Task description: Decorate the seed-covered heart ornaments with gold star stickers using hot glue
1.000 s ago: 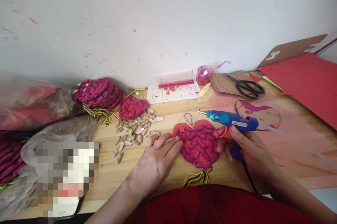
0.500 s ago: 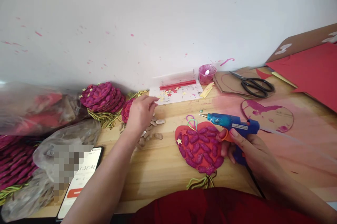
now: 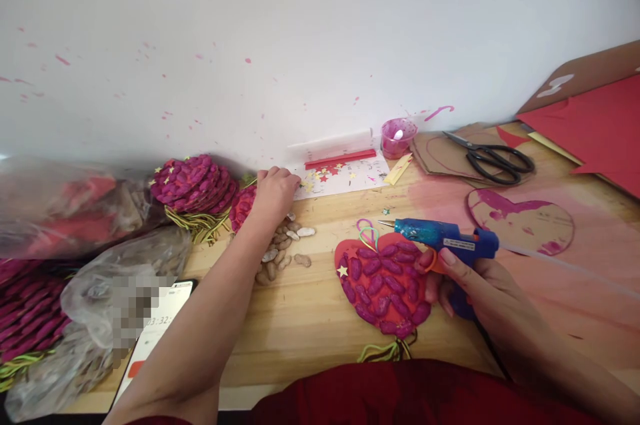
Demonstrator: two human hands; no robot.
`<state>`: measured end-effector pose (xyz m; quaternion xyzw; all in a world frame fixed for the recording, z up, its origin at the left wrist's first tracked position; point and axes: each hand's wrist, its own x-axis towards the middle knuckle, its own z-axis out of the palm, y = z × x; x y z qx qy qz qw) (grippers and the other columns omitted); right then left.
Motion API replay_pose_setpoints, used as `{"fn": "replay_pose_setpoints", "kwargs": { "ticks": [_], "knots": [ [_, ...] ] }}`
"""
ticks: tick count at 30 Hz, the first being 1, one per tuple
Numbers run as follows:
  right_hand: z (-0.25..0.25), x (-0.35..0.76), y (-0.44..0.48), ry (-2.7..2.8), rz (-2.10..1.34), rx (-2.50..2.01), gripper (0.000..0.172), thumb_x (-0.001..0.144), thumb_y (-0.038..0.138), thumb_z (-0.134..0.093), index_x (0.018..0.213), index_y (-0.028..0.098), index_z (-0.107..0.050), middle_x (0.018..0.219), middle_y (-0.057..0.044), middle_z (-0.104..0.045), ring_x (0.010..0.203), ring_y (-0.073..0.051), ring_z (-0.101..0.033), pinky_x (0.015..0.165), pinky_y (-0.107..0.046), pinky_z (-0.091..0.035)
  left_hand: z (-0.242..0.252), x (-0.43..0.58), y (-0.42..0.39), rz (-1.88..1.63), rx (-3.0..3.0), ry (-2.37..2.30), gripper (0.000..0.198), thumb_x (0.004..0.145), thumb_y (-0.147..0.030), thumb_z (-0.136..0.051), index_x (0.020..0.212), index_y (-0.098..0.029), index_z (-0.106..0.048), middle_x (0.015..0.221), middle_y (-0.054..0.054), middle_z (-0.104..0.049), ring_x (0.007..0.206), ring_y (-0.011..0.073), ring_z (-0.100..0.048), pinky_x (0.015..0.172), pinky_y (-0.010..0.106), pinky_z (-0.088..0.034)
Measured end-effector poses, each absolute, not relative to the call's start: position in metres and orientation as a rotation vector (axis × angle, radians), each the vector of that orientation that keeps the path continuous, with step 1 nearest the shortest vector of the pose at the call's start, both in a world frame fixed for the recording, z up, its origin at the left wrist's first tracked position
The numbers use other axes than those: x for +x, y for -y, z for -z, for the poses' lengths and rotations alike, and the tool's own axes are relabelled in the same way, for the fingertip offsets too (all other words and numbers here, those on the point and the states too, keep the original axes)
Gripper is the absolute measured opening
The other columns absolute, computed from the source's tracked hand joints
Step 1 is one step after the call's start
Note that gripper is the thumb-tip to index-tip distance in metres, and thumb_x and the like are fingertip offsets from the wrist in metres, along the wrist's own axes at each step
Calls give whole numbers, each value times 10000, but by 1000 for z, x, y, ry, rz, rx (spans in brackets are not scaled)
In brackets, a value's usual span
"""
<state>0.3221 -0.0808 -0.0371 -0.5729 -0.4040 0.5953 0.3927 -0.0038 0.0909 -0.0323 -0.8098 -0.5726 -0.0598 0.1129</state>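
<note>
In my right hand [image 3: 463,278] is a blue glue gun [image 3: 455,238], gripped by its handle, a finger at the orange trigger. Its nozzle points left, above a red heart [image 3: 380,285] covered in purple-painted peanuts. A yellow star [image 3: 342,271] and a red one sit on the heart's upper left, a cord loop at its top and a yarn tassel below. My left hand [image 3: 277,192] reaches to the left edge of a white sheet [image 3: 370,178] strewn with small paper stars [image 3: 324,175]. Its fingers are bent together; the fingertips and anything between them are hidden.
Loose peanuts [image 3: 283,252] lie under my left forearm. Stacked peanut hearts [image 3: 193,185], plastic bags [image 3: 135,258] and a phone [image 3: 165,312] are at left. A purple paint cup [image 3: 399,138], black scissors [image 3: 493,158], a cardboard heart [image 3: 525,222] and red paper [image 3: 600,125] occupy the right.
My left hand has shifted slightly forward and right over the sheet's left edge, its fingers now bent down. The glue gun stays in my right hand. The view has moved slightly.
</note>
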Motion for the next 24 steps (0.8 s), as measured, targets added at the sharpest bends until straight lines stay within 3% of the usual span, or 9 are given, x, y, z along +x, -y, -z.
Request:
{"fn": "replay_pose_setpoints", "kwargs": {
  "ticks": [9,14,20,24],
  "knots": [
    [48,327,81,1064,-1509,-1466,482,918,663,-592,787,204,-657,679,-45,-716,537,-159,-559,524,-290,-389,29,2,-91,220,-2358,1862,259,939,-194,-512,917,-160,-768,987,160,-758,1045,345,-638,941,491,-376],
    [44,324,80,1073,-1502,-1464,475,920,656,-595,812,200,-675,651,-44,-705,514,-153,-541,516,-293,-382,28,-2,-90,395,-2340,2039,221,884,-186,-543,909,-179,-762,1014,119,-778,1046,318,-668,953,450,-417],
    [43,325,79,1073,-1512,-1464,470,933,646,-587,790,205,-666,669,-48,-713,526,-163,-558,513,-300,-402,20,-6,-81,753,-2336,2302,246,882,-321,-576,946,-159,-749,881,69,-780,734,192,-678,704,294,-488],
    [40,324,79,1106,-1494,-1437,502,903,667,-613,716,202,-647,643,-52,-702,501,-159,-548,488,-296,-394,8,1,-54,1499,-2412,2608,325,754,-463,-738,857,-155,-733,722,22,-713,545,113,-528,556,244,-401]
  ]
}}
